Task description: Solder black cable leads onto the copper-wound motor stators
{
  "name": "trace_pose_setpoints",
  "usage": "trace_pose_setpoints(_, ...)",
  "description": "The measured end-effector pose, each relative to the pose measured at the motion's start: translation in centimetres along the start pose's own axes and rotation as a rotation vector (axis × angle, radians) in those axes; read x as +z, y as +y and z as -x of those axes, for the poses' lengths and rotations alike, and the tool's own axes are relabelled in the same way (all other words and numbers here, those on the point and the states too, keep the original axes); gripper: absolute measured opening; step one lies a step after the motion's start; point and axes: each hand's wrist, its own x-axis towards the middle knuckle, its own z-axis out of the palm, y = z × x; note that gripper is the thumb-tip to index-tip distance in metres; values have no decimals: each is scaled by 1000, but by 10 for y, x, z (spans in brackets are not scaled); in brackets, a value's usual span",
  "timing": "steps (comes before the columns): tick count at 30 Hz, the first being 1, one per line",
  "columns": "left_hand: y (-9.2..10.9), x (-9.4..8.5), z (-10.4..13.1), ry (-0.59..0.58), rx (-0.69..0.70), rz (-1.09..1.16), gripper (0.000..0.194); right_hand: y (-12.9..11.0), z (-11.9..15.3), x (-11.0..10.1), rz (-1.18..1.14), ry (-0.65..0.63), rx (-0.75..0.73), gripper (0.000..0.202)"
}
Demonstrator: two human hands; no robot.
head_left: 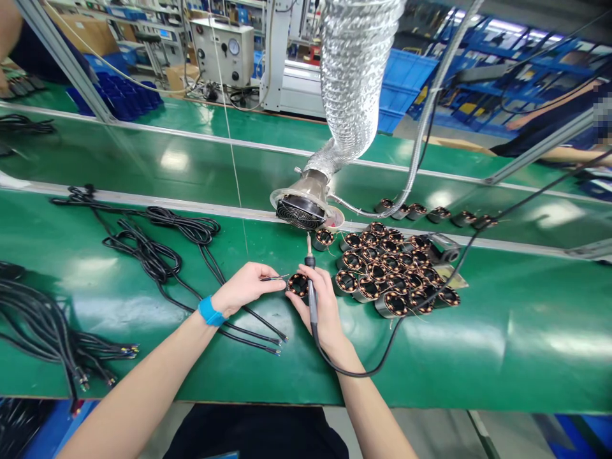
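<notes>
My left hand (246, 285), with a blue wristband, pinches a thin dark wire whose end reaches toward a round motor stator (297, 285) with copper windings. My right hand (322, 303) is closed round a soldering iron (312, 293), its tip pointing up and away, while its thumb and fingers also steady the stator. Many similar stators (368, 289) stand grouped just right of my hands. Bundled black cables (157, 255) lie to the left, some bare ends close to my left wrist.
A fume extractor (301, 210) hangs from a foil duct (358, 76) beyond my hands. The iron's cord (373, 370) loops at right. More cables (43, 319) lie far left on the green bench (502, 357). Another person's arm (564, 153) shows upper right.
</notes>
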Motion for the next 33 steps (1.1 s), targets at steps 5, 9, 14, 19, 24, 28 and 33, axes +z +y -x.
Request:
trace_pose_setpoints(5, -3, -3, -2, 56, -53, 164, 34, 1, 0, 1, 27, 4, -15, 52)
trace_pose_setpoints(9, -3, 6, -4, 174, -31, 135, 33, 2, 0, 2, 25, 4, -24, 52)
trace_pose_setpoints(14, -5, 16, -6, 253, 79, 57, 34, 2, 1, 2, 28, 2, -16, 52)
trace_pose_setpoints(19, -9, 11, -6, 173, 60, 69, 49, 2, 1, 2, 31, 10, -21, 52)
trace_pose_setpoints(24, -10, 2, -5, 71, -13, 141, 48, 1, 0, 3, 25, 22, -34, 53)
trace_pose_setpoints(28, -9, 0, -4, 61, -4, 78, 47, -1, 0, 1, 38, 59, -69, 55)
trace_pose_setpoints(33, -10, 0, -5, 99, 25, 114, 48, -3, 4, -10, 186, 173, -163, 51)
